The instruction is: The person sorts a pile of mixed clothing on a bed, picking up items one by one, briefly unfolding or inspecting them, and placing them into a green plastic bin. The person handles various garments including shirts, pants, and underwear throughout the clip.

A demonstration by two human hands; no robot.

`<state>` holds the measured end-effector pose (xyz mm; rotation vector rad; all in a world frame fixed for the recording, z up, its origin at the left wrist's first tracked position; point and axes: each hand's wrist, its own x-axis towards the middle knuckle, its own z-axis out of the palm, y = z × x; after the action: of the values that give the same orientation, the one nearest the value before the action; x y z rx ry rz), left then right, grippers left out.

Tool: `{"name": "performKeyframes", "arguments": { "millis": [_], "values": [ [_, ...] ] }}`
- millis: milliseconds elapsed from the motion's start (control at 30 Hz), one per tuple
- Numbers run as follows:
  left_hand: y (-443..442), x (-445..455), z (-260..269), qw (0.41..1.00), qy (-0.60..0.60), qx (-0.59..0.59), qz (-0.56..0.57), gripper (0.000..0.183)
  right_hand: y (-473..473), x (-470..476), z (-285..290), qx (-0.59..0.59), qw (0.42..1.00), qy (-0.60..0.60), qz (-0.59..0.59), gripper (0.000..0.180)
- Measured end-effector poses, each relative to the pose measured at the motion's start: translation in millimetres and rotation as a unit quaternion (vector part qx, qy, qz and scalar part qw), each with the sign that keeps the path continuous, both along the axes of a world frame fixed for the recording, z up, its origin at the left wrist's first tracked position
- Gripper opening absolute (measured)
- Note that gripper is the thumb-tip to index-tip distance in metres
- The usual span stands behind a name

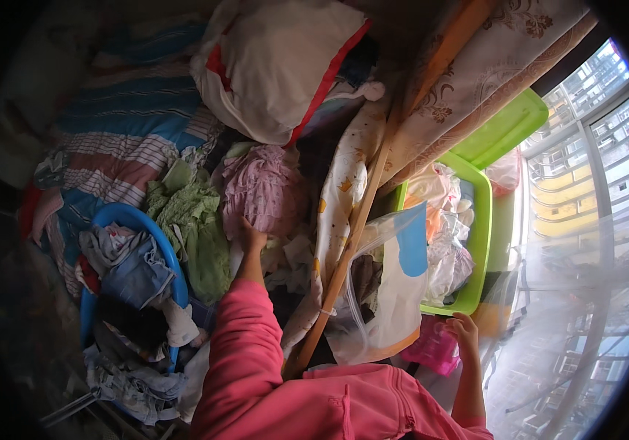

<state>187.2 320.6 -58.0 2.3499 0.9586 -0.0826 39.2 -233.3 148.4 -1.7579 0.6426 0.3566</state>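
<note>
My left hand (252, 236) is at the lower edge of a pink ruffled garment (262, 187), gripping it with the fingers mostly hidden in the cloth. Left of it lies a light-green crinkled garment (199, 220). My right hand (462, 328) is raised with bent fingers and nothing in it, close to the near rim of a lime-green plastic box (482, 242). Folded or bundled clothes (446, 275) fill that box. Below the right hand is a bright pink plastic item (432, 349), partly hidden.
A blue plastic tub (179, 275) of clothes stands at left. A wooden rail (358, 220) runs diagonally between my hands, near a clear zip bag (397, 297). A white bag with red trim (287, 66) lies ahead. A barred window (578, 187) is at right.
</note>
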Motion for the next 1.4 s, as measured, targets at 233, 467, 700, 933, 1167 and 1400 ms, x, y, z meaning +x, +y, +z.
{"name": "performKeyframes", "arguments": {
  "millis": [233, 467, 700, 933, 1167, 1400],
  "values": [
    [17, -28, 29, 0.968, -0.205, -0.143, 0.034, 0.054, 85, 48, 36, 0.020, 0.995, -0.030, 0.092, 0.030],
    [-101, -134, 241, 0.947, -0.257, -0.007, -0.195, 0.044, 299, 72, 18, 0.378, 0.884, 0.117, 0.251, 0.064],
    [-140, -176, 289, 0.890, -0.348, -0.143, -0.259, 0.061, 311, 79, 56, 0.454, 0.859, 0.092, 0.215, 0.033],
    [-178, -179, 298, 0.850, -0.373, -0.227, -0.296, 0.030, 121, 192, 75, 0.427, 0.875, -0.169, 0.153, 0.047],
    [-192, -169, 268, 0.852, -0.316, -0.377, -0.178, 0.035, 22, 143, 233, 0.286, 0.902, -0.321, 0.041, 0.055],
    [-214, -151, 267, 0.864, -0.249, -0.403, -0.172, 0.036, -105, 118, 184, 0.082, 0.967, -0.231, 0.068, 0.052]
  ]
}}
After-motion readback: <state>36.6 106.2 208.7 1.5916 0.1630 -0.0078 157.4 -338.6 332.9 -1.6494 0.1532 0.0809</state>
